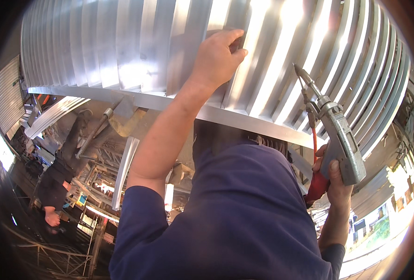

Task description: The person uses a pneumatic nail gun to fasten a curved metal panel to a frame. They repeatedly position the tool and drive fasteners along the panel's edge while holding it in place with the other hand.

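A large panel of parallel silvery metal slats lies before me, joined along its near side by a flat metal edge rail. My left hand is over the middle of the slats, thumb and forefinger bent but apart, with nothing visible between them; the other fingers are partly hidden. At the right, my right hand grips the grey body of a hand-held metal tool. The tool's narrow pointed nozzle is directed up and left above the slats. A red hose runs along its side to my hand.
A co-worker in dark clothing is at the lower left, among metal frames. A metal rod or pipe and a pale metal profile are below the panel's left part. Corrugated sheeting stands at the far left.
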{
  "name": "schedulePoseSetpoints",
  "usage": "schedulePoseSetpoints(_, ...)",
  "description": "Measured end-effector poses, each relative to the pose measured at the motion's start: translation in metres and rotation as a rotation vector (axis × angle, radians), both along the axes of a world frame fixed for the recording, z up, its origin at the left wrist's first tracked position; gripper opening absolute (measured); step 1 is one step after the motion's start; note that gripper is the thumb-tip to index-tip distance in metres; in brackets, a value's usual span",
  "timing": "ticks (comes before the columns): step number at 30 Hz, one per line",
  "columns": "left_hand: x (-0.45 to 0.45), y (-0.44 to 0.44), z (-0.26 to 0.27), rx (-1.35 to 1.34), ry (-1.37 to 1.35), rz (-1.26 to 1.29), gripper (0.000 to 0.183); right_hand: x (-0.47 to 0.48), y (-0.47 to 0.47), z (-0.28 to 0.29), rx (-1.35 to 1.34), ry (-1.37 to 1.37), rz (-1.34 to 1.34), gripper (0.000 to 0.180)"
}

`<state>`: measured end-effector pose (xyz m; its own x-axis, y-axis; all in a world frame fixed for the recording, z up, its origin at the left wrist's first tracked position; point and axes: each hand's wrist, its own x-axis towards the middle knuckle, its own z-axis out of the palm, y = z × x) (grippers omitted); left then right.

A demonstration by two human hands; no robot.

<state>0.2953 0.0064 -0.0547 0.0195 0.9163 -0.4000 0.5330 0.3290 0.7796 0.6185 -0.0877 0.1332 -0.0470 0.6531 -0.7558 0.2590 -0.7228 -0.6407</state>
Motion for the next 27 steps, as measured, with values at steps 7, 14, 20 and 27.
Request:
schedulePoseSetpoints(7, -0.003, 0.013, -0.003, 0.000, 0.197, -0.165, 0.053, -0.003, 0.000, -0.001, 0.015, 0.007, 0.025, 0.064)
schedulePoseSetpoints(14, -0.007, 0.017, -0.002, 0.023, 0.204, -0.238, 0.053, -0.008, -0.001, 0.003, -0.008, -0.019, 0.032, 0.065)
schedulePoseSetpoints(20, -0.010, 0.025, 0.001, -0.074, 0.201, -0.282, 0.055, -0.012, 0.021, 0.027, -0.193, -0.071, 0.145, 0.066)
schedulePoseSetpoints(27, -0.011, 0.031, 0.002, -0.148, 0.185, -0.345, 0.053, -0.056, 0.060, 0.058, -0.313, -0.180, 0.400, 0.059)
